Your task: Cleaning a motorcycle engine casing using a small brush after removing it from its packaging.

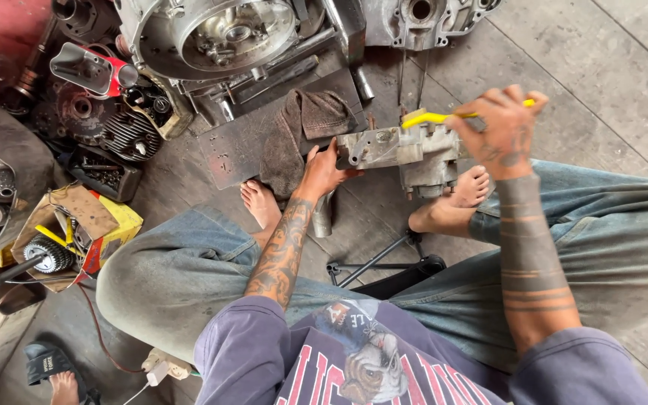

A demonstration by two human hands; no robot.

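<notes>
Engine casing [406,154], grey metal, propped above floor between two bare feet, just in front of brown rag [301,131]. Left hand [322,171] clamped on casing's left end. Right hand [505,127] closed around yellow brush [433,117], bristle end touching casing's top.

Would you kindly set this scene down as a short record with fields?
Setting: concrete floor, person seated, barefoot
Left hand: grips the end of a grey metal engine part
Right hand: holds a yellow brush against the part's top
Beside the part: brown rag
Behind: large engine casing
Far left: cardboard box with a gear
</notes>
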